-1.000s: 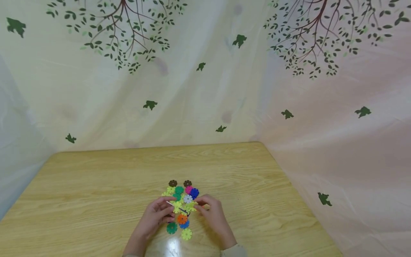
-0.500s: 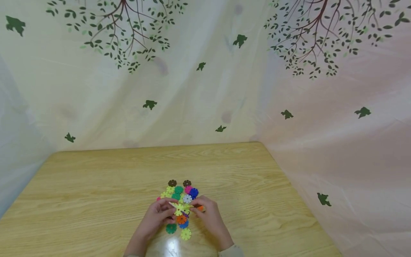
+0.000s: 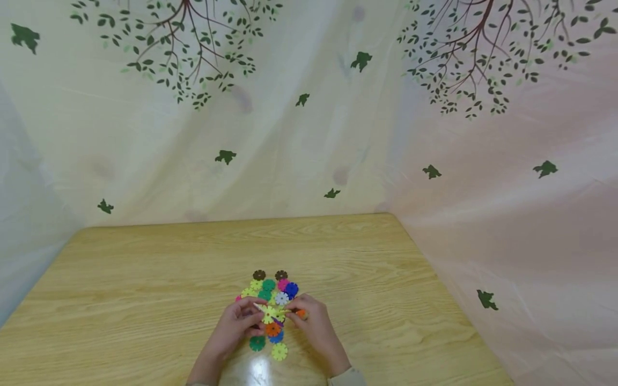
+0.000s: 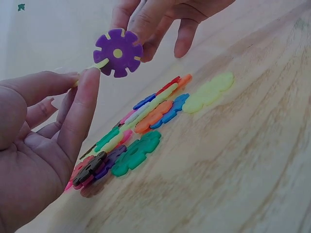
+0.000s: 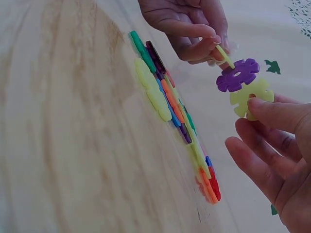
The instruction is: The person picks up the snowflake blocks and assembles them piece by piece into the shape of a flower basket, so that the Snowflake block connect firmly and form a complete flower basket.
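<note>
My left hand [image 3: 237, 326] pinches a yellow notched plastic disc [image 5: 223, 56] between thumb and fingertips. That disc stands edge-on at a purple notched disc [image 4: 108, 44], slotted into its rim. On the other side, my right hand [image 3: 313, 326] pinches a second yellow notched disc [image 5: 261, 89] between thumb and finger. The second yellow disc meets the purple one near its edge in the right wrist view. In the left wrist view the purple disc hides most of it, with yellow showing through the centre hole. All three pieces are held above the table.
Below the hands, several coloured notched discs lie on the wooden table [image 3: 145, 279], among them a green disc [image 3: 257, 343], an orange disc [image 3: 273, 328] and a yellow-green disc [image 3: 279, 351]. Two brown discs [image 3: 281, 275] lie farthest back. A printed curtain [image 3: 270, 134] hangs behind the table.
My right hand has shifted slightly left, bringing its yellow disc closer to the pieces in my left hand. An orange disc beside it shows more. The last half second shows almost no movement.
</note>
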Tool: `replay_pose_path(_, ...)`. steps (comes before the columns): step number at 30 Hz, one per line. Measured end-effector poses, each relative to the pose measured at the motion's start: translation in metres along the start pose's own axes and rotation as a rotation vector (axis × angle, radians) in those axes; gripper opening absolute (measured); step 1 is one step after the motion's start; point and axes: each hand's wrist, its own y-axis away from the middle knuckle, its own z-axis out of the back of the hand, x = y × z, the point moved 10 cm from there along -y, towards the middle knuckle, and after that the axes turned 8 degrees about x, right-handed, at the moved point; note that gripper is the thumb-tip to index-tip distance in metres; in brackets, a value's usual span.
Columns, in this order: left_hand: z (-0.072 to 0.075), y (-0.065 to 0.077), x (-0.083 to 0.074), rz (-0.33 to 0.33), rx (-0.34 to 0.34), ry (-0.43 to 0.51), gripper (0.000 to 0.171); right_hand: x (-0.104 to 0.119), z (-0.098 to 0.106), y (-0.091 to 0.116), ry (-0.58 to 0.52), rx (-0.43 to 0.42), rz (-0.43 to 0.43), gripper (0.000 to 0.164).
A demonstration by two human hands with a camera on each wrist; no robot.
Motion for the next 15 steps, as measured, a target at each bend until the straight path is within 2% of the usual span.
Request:
replay_pose_path(8, -0.0023, 0.0011, -0.0013, -0.001, 0.022, -0.016, 0.046, 0.0045, 0.0006, 0.0, 0.077, 0.004, -0.002, 0.007)
replay_pose_path(15, -0.0027, -0.0007, -0.0009, 0.0, 0.012, -0.033, 0.043, 0.0047, 0.0024, 0.0002, 0.062, -0.014, 0.003, 0.007)
